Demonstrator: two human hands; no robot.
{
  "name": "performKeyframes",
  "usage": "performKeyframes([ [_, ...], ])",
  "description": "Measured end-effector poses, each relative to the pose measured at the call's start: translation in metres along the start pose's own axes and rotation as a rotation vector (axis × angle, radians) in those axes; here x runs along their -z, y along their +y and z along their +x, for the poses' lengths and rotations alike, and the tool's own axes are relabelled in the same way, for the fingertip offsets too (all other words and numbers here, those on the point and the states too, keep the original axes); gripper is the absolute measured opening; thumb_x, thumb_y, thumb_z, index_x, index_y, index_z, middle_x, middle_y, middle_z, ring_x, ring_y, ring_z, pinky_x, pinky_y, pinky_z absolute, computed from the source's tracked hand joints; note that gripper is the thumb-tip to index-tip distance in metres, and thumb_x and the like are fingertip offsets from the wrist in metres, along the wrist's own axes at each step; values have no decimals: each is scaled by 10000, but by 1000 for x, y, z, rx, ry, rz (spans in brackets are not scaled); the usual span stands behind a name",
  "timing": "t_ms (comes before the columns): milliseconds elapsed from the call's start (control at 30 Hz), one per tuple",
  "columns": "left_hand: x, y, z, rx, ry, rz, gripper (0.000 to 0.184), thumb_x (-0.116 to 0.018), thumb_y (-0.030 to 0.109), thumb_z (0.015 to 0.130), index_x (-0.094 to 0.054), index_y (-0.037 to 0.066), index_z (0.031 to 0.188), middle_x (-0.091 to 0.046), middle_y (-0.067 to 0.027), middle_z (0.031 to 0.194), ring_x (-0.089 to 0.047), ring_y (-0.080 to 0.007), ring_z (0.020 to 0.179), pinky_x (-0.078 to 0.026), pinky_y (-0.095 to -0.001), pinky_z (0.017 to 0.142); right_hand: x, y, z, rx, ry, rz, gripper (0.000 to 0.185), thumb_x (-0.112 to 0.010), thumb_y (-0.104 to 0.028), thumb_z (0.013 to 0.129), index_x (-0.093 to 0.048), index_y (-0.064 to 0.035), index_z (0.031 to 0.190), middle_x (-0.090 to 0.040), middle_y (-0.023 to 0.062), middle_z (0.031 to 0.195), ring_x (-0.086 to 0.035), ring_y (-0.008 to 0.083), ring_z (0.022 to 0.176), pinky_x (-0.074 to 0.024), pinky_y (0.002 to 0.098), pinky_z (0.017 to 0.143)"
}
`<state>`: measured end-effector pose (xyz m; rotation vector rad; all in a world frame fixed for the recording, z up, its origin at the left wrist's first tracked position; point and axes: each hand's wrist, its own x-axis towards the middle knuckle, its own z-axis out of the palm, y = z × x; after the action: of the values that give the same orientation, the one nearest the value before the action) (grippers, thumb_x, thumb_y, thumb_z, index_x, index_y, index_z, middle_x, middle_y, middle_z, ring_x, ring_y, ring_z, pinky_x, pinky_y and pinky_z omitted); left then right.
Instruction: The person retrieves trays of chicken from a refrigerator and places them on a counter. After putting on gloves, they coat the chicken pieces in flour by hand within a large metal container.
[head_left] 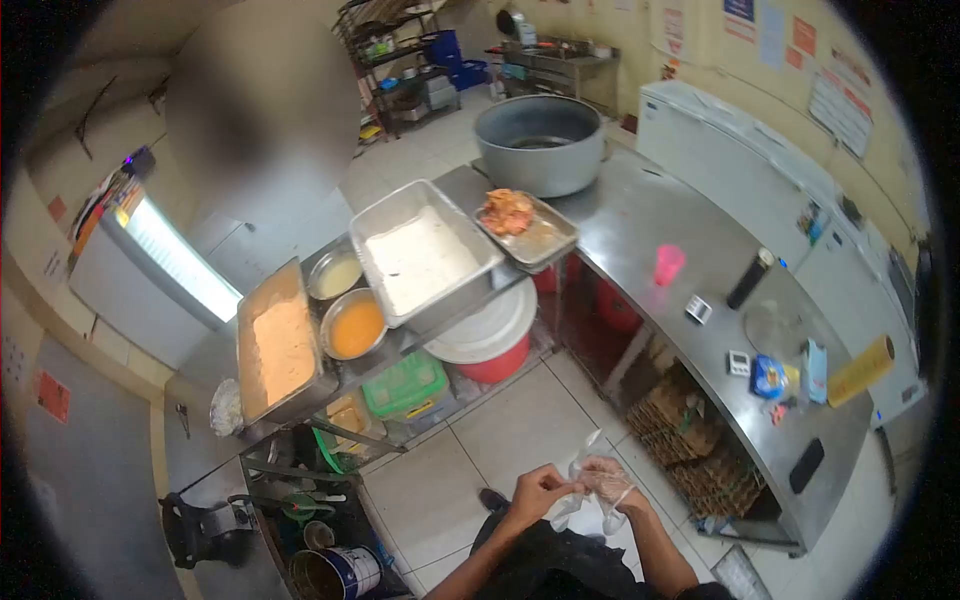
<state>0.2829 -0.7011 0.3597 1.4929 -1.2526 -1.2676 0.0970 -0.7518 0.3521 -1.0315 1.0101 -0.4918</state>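
Observation:
Low in the head view, my two hands meet in front of my dark apron [565, 565]. My left hand [541, 494] is bare, its fingers pinched on thin clear plastic that looks like a disposable glove [566, 512]. My right hand [606, 481] wears a clear plastic glove, loose around the wrist. Its fingers curl in against the left fingertips, closed on the same film. A flap of plastic sticks up above the right hand. Exactly where one piece of plastic ends and another starts, I cannot tell.
Ahead, a steel counter carries a breading tray [283, 345], an orange liquid bowl [355, 325], a pale liquid bowl [335, 273], a white flour pan [420, 255], raw meat [508, 212] and a large pot [540, 145]. A pink cup [669, 264] stands right. Another person stands beyond.

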Motion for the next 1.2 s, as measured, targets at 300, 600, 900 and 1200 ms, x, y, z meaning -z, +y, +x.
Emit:
performKeyframes([
  [300, 236, -38, 12, -56, 778, 358, 204, -755, 64, 735, -565, 54, 811, -582, -104, 828, -585, -205, 748, -476, -331, 678, -173, -123, 195, 348, -338, -1101, 220, -584, -216, 858, -592, 3, 878, -629, 209, 786, -617, 368, 742, -480, 430, 682],
  [600, 270, 23, 114, -407, 511, 501, 109, -560, -64, 801, -526, -16, 893, -548, -212, 857, -570, -394, 854, -470, -439, 756, -212, -288, 260, 411, -650, -977, 208, -598, -197, 821, -579, 4, 870, -617, 202, 761, -618, 357, 736, -465, 430, 666],
  [900, 302, 62, 278, -323, 245, 678, 262, -560, 103, 859, -565, -26, 1087, -609, -226, 1018, -593, -356, 994, -470, -427, 880, -181, -338, 370, 780, -628, -1044, 173, -576, -141, 842, -597, -12, 955, -625, 190, 825, -626, 394, 792, -489, 463, 734],
  [1200, 325, 103, 350, -249, 444, -1389, 762, -334, 635, 925, -363, 4, 1350, -396, -176, 1415, -338, -327, 1345, -291, -463, 1124, -148, -358, 419, 1208, -343, -688, 278, -673, -99, 794, -543, -2, 1020, -566, 180, 902, -596, 344, 801, -504, 438, 644],
])
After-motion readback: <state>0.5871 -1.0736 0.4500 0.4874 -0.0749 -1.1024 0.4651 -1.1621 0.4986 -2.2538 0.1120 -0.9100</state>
